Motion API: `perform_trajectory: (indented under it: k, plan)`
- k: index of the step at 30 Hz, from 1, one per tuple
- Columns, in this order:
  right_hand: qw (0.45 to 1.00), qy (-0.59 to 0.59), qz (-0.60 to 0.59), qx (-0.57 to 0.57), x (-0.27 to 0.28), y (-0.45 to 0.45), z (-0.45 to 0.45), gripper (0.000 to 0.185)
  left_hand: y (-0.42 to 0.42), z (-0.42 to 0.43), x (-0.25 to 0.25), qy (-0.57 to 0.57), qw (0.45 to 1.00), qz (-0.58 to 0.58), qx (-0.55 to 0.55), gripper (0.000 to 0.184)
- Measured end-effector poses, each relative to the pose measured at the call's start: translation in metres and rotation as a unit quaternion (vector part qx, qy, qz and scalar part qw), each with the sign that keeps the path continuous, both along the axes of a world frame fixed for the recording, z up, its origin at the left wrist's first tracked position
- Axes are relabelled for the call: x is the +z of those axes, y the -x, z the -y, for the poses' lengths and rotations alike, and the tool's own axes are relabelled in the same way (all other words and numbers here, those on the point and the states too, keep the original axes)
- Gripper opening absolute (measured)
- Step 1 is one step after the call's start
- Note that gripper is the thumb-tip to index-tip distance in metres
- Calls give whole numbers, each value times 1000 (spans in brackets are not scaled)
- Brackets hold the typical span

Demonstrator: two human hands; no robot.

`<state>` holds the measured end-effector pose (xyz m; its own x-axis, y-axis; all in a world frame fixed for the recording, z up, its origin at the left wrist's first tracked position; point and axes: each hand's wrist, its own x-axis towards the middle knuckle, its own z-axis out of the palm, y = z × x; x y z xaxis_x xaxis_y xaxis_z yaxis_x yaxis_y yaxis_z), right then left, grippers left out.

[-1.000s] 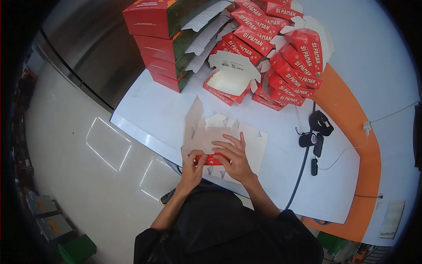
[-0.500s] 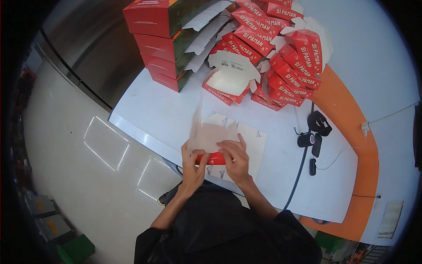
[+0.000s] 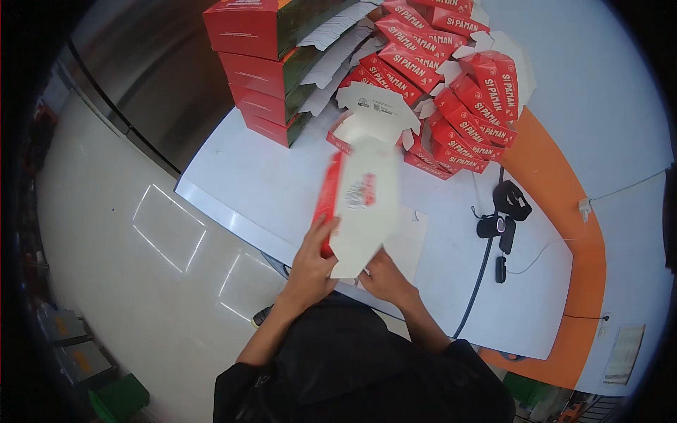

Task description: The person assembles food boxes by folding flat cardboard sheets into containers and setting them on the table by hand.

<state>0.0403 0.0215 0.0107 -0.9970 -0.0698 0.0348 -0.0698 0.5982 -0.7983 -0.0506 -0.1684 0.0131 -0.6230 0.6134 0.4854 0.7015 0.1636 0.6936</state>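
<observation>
Right of the carton [image 3: 370, 211], the tabletop [image 3: 451, 225] gives passage as far as the dark cable [image 3: 482, 270]; beyond the carton, piled red boxes [image 3: 465, 120] bar the way.

Loose black short-sleeved top [image 3: 352, 359].

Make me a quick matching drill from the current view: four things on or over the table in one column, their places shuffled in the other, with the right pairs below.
Things
1. Held carton
2. Stacked boxes
3. Open-lidded box
4. Black strap

Places
A. On the table's right part, beside small black items
B. Between the left hand and the right hand
C. At the table's far left, red fronts and dark green sides showing
D. Just beyond the carton in the hands, partly covered by it in this view

Right pairs: 1-B, 2-C, 3-D, 4-A
</observation>
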Motion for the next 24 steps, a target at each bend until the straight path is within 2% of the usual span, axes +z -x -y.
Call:
perform_trajectory:
  k: [1, 2, 5, 6, 7, 9, 10, 13, 15, 16, 18, 19, 20, 22, 23, 24]
  plan:
    - [998, 61, -8, -27, 2, 0, 5, 39, 1, -2, 6, 22, 998, -56, -22, 40]
    - [997, 48, -58, -28, 9, -2, 8, 37, 0, -1, 5, 27, 993, -101, -51, 45]
    - [968, 227, -4, -109, -14, -10, 5, 32, -11, 3, 0, -116, 986, -94, -71, 50]
    - [921, 363, 6, -143, 11, -8, 12, 43, -13, 3, -3, -159, 982, -46, -94, 71]
    - [868, 469, -25, -163, 24, -4, 14, 44, -14, 1, -10, -158, 985, -31, -66, 78]
    - [722, 657, -87, -196, 45, 4, 15, 46, -14, -7, -33, -148, 989, -22, -7, 90]
    - [700, 680, -82, -203, 58, 8, 16, 48, -11, -10, -43, -139, 990, -27, 24, 97]
    - [727, 651, -27, -216, 66, 7, 21, 61, -14, 5, -53, 8, 989, 121, 88, 77]
    - [871, 482, -70, -59, 48, 10, 25, 72, -10, 11, -69, 0, 972, 219, 86, 65]
    - [919, 382, -91, 26, 37, 14, 27, 78, -8, 13, -74, -6, 960, 266, 86, 59]
    - [990, 116, -60, 47, 27, 18, 37, 88, -6, 16, -78, -2, 919, 383, 89, 51]
    - [997, -22, -44, 55, 19, 18, 44, 93, -5, 17, -79, 1, 894, 440, 87, 47]
    - [992, -105, -21, 68, -8, 14, 47, 99, -5, 18, -80, -16, 878, 471, 79, 46]
    - [979, -197, -18, 56, -42, 6, 48, 89, -7, 22, -83, -50, 843, 531, 63, 45]
    - [968, -243, -17, 52, -58, 3, 48, 84, -6, 26, -94, -31, 835, 547, 51, 46]
    - [978, -205, -31, 29, -79, 0, 43, 73, -5, 31, -112, -12, 825, 564, 41, 47]
